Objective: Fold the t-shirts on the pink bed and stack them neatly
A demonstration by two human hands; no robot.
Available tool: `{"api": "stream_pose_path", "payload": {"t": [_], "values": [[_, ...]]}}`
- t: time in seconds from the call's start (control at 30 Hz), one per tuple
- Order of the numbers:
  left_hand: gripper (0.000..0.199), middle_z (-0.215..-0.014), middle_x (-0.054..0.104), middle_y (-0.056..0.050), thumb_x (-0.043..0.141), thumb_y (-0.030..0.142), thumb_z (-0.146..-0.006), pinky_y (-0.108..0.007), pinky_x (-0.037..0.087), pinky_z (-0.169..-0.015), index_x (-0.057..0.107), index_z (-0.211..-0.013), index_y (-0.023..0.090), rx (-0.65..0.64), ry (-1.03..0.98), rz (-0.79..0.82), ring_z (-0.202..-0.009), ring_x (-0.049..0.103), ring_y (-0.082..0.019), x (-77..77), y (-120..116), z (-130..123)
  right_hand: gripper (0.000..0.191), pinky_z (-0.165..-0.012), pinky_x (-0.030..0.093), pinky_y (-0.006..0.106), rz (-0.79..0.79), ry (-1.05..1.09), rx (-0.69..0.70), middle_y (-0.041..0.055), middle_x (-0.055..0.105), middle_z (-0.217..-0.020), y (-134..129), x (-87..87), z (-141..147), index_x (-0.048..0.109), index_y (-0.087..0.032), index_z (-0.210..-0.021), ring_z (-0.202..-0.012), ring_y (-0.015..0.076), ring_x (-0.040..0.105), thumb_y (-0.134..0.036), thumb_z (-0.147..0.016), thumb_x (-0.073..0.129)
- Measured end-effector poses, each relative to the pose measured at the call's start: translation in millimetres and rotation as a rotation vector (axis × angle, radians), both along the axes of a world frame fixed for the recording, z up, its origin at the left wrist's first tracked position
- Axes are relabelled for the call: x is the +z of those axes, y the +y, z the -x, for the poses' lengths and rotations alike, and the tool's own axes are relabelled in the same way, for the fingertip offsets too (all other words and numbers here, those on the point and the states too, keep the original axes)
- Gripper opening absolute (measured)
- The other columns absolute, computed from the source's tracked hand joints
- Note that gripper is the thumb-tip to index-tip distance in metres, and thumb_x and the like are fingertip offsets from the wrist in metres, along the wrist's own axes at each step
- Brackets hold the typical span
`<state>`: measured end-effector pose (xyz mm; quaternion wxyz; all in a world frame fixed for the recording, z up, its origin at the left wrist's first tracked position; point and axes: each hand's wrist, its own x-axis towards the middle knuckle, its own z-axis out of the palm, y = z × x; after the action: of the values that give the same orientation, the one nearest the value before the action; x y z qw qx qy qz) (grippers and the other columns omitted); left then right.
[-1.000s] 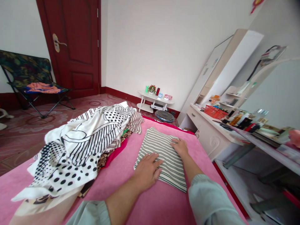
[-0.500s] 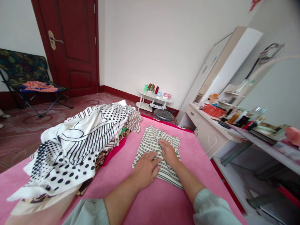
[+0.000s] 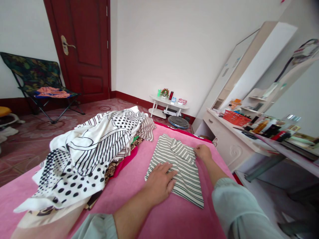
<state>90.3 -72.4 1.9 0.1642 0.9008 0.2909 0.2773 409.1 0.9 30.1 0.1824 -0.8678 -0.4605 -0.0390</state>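
Observation:
A white shirt with dark stripes [image 3: 184, 179] lies folded on the pink bed cover [image 3: 139, 199], with a sleeve turned over its upper part. My left hand [image 3: 160, 182] rests flat on the shirt's left side, fingers stretched out and a little apart. At the upper right edge of the shirt, my right hand [image 3: 203, 153] has its fingertips closed on the cloth; the exact grip is partly hidden. Left of the shirt is a loose heap of clothes, topped by a white garment with black dots and stripes [image 3: 99, 142].
A dressing table [image 3: 224, 132] with a red basket [image 3: 236, 118] and several bottles stands along the right. A low white side table [image 3: 169, 102] is by the far wall. At the left, a folding chair [image 3: 50, 79] holds an orange garment [image 3: 53, 92] near the red door [image 3: 84, 49].
My right hand has moved right from the shirt's middle to its upper right edge. The shirt's right side now lies flatter and wider. My left hand stays on the cloth; the view has shifted slightly.

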Motion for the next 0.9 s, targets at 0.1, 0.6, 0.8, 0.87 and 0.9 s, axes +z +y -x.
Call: {"api": "stream_pose_path", "payload": {"t": [0.1, 0.6, 0.8, 0.87, 0.9], "values": [[0.036, -0.137, 0.047, -0.002, 0.045, 0.033, -0.090, -0.045, 0.028, -0.110, 0.052, -0.126, 0.032, -0.001, 0.006, 0.008, -0.129, 0.040, -0.023, 0.2, 0.1, -0.1, 0.022, -0.068, 0.043, 0.027, -0.008, -0.024, -0.043, 0.0105, 0.070, -0.080, 10.1, -6.5, 5.6, 0.072, -0.014, -0.082, -0.082, 0.0228, 0.063, -0.021, -0.072, 0.053], [0.035, -0.135, 0.049, -0.003, 0.044, 0.033, -0.091, -0.046, 0.028, -0.109, 0.053, -0.124, 0.031, 0.000, -0.006, -0.010, -0.127, 0.041, -0.023, 0.3, -1.3, 0.8, 0.045, -0.079, 0.041, 0.031, 0.083, -0.204, 0.328, 0.0065, 0.067, -0.105, -23.9, 4.9, 91.5, 0.066, -0.023, -0.098, -0.098, 0.0243, 0.059, -0.058, -0.071, 0.058], [0.036, -0.136, 0.048, -0.002, 0.044, 0.033, -0.091, -0.045, 0.028, -0.109, 0.053, -0.125, 0.032, -0.001, -0.025, -0.003, -0.127, 0.041, -0.022, -0.5, -1.8, 1.5, 0.032, -0.069, 0.043, 0.030, 0.007, -0.109, -0.002, 0.0126, 0.068, -0.086, -20.5, 17.6, 59.0, 0.069, -0.015, -0.089, -0.082, 0.0235, 0.063, -0.028, -0.084, 0.041], [0.035, -0.136, 0.048, -0.002, 0.045, 0.032, -0.090, -0.044, 0.028, -0.109, 0.053, -0.125, 0.032, 0.000, -0.030, 0.001, -0.127, 0.041, -0.022, -0.6, -1.6, 1.5, 0.039, -0.076, 0.044, 0.034, -0.058, -0.130, -0.083, 0.0201, 0.064, -0.103, -17.5, 24.9, 50.7, 0.062, -0.006, -0.110, -0.095, 0.0279, 0.059, -0.024, -0.084, 0.039], [0.035, -0.135, 0.048, -0.002, 0.045, 0.032, -0.090, -0.044, 0.028, -0.109, 0.053, -0.124, 0.032, 0.001, -0.033, 0.003, -0.127, 0.041, -0.023, -0.6, -1.4, 1.6, 0.043, -0.082, 0.043, 0.036, -0.095, -0.151, -0.090, 0.0223, 0.060, -0.113, -16.8, 26.5, 51.2, 0.055, -0.004, -0.120, -0.105, 0.0294, 0.055, -0.023, -0.085, 0.039]]}}
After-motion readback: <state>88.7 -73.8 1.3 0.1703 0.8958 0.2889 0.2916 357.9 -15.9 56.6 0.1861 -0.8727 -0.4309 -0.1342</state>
